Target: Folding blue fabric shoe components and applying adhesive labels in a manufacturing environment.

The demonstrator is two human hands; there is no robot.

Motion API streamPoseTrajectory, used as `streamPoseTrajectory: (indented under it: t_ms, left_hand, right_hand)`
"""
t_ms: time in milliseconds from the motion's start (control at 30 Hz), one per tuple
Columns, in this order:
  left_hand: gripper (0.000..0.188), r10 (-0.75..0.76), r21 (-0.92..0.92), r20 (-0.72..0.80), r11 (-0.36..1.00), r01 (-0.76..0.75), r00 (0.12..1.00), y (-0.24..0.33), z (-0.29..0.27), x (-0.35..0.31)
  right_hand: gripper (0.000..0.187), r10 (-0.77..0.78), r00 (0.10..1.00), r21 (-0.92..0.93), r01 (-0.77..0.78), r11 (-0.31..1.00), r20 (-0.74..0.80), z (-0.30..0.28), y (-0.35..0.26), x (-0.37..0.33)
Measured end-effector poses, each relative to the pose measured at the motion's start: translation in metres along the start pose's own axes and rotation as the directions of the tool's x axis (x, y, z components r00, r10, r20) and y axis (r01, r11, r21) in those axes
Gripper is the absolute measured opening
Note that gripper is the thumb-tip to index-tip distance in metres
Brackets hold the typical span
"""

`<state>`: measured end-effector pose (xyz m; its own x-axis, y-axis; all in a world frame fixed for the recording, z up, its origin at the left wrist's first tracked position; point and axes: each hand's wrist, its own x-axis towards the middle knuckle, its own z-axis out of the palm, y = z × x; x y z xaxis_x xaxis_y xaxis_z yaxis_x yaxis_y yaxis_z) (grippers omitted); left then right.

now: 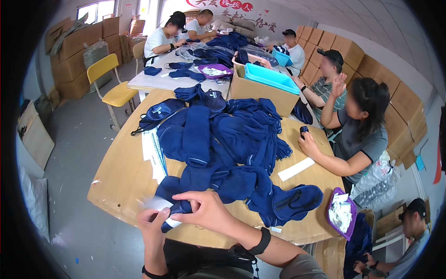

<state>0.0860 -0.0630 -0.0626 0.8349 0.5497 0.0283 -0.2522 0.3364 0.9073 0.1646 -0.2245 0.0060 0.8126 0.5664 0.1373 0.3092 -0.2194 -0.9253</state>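
At the table's near edge, a small navy cloth roll (pixel 182 206) is held between my two hands. A white paper strip (pixel 159 203), partly smeared by motion, lies against the roll and shows at both sides of it. My left hand (pixel 154 228) is closed, thumb and fingers pinching the strip by the roll. From the right, my right hand (pixel 209 211) grips the roll between thumb and forefinger. Just beyond them spreads a heap of navy knitted socks (pixel 246 135). A navy drawstring pouch (pixel 297 202) lies right of my hands.
White paper strips (pixel 152 153) lie left of the heap. A purple basket (pixel 353 222) of white slips sits at the right edge. Beyond the heap stands a cardboard box (pixel 260 93) with a blue bin (pixel 272 76). A co-worker (pixel 357 125) sits at right; several others work around the tables.
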Motion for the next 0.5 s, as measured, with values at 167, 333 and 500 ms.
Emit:
streamPoseTrajectory:
  t_ms: [167,333,500]
  left_hand:
    - [0.01,0.028,0.099,0.076,0.994,-0.036,0.997,0.009,0.005,-0.001]
    - [0.031,0.078,0.126,0.265,0.985,-0.115,0.961,0.009,-0.005,-0.006]
    - [0.036,0.073,0.216,0.188,0.97,-0.113,0.979,0.003,0.001,-0.005]
  right_hand:
    - [0.038,0.016,1.0,0.042,-0.017,0.999,0.024,-0.002,0.008,-0.001]
    - [0.037,0.028,0.999,0.124,-0.032,0.992,0.03,-0.005,0.017,0.001]
    - [0.035,-0.001,1.0,0.079,0.001,0.997,-0.001,-0.004,0.017,0.001]
